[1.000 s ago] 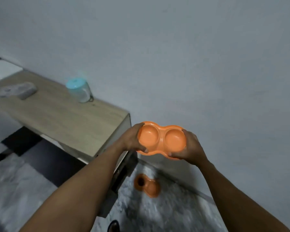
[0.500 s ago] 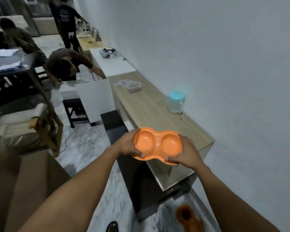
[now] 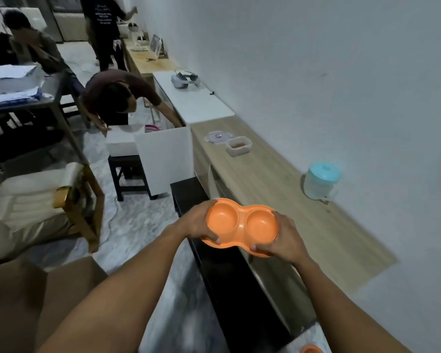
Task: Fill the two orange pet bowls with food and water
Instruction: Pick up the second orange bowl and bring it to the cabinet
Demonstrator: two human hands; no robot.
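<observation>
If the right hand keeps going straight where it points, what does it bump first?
The right hand grips the orange bowl, so that comes first. Beyond it lies the wooden counter, though depth is hard to judge.

The left grip (image 3: 196, 222) and right grip (image 3: 287, 239) are bare, as are both forearms (image 3: 127, 289).

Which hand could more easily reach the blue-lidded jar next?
Probably the right hand: it holds the orange double bowl at the end nearer the jar on the wooden counter. The left hand grips the far end.
</observation>
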